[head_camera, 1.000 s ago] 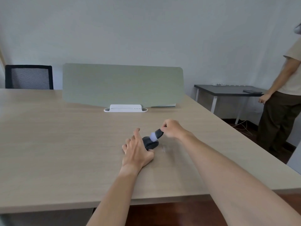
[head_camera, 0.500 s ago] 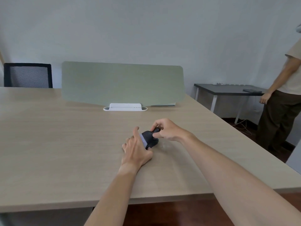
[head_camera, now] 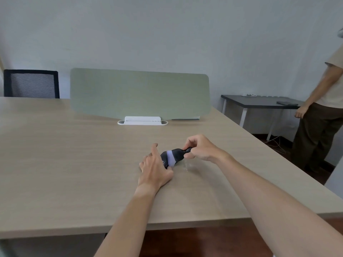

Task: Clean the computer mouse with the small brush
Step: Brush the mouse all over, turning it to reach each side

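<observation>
A black computer mouse (head_camera: 164,157) lies on the wooden table (head_camera: 74,164), mostly hidden by the brush and my left hand. My left hand (head_camera: 155,167) rests on the table and grips the mouse's left side, index finger stretched forward. My right hand (head_camera: 199,147) pinches the black handle of the small brush (head_camera: 176,154). The brush's pale lilac bristles lie across the top of the mouse.
A grey-green desk divider (head_camera: 139,93) in a white base (head_camera: 142,121) stands behind the hands. A black mesh chair (head_camera: 31,84) is at the far left. At the right, a person (head_camera: 323,108) stands by a dark side table (head_camera: 259,102). A small shiny smear marks the table right of the mouse.
The brush swept left over the mouse half a second ago and has now drawn back to the right, bristles sitting on the mouse's middle. My left hand stayed in place.
</observation>
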Motion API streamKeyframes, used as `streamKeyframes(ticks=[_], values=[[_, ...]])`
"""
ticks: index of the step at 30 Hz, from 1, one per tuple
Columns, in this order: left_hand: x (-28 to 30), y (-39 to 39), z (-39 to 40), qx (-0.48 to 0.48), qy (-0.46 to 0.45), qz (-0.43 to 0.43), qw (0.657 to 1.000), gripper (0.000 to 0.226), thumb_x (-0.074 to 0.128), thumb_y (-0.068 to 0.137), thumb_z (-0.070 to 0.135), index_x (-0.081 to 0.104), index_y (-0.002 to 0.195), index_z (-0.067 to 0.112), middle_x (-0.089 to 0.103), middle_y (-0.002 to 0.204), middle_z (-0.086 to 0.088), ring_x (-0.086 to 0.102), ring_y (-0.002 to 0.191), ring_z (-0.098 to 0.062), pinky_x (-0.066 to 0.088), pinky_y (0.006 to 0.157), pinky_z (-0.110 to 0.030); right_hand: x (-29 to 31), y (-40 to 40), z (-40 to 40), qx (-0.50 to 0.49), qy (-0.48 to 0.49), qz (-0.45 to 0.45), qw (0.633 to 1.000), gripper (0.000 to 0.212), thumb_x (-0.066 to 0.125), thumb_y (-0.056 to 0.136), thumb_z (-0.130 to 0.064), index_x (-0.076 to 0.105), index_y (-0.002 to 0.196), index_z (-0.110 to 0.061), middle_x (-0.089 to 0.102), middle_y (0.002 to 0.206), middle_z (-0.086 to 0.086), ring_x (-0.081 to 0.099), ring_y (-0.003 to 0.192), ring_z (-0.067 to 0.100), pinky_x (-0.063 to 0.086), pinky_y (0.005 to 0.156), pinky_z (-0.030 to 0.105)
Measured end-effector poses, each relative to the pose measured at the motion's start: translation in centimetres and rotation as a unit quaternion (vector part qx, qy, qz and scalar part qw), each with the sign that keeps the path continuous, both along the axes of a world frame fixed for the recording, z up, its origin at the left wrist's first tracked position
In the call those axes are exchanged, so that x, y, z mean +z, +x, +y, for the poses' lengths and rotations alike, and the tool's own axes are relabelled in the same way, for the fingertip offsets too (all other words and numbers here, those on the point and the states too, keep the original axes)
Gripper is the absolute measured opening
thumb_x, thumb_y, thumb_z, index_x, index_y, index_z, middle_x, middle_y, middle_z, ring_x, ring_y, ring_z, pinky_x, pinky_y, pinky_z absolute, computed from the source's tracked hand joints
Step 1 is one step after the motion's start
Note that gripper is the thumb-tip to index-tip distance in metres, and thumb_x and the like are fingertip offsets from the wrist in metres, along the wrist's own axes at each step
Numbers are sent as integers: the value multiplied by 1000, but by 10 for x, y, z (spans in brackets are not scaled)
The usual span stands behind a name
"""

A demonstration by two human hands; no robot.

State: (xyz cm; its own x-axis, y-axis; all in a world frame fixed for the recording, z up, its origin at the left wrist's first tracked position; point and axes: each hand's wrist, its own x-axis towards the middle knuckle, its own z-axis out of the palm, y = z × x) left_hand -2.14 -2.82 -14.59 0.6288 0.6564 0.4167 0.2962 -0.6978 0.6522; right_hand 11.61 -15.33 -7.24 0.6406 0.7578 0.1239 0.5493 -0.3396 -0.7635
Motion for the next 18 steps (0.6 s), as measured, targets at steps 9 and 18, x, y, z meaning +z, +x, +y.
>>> streamKeyframes(ticks=[9, 18], values=[[0, -2, -2, -8, 10, 18, 1000, 84, 64, 71, 31, 21, 142, 17, 56, 111, -6, 51, 115, -32, 33, 98, -39, 12, 5, -3, -75, 27, -135, 988, 13, 69, 75, -7, 65, 72, -20, 57, 61, -7, 49, 58, 8, 34, 47, 11], [2, -4, -1, -19, -9, 12, 1000, 82, 62, 67, 26, 24, 139, 19, 56, 104, 1, 52, 115, -31, 33, 97, -39, 5, -15, 24, -38, 27, -38, 998, 9, 69, 78, -14, 70, 75, -22, 64, 70, -4, 56, 67, 10, 41, 60, 20]])
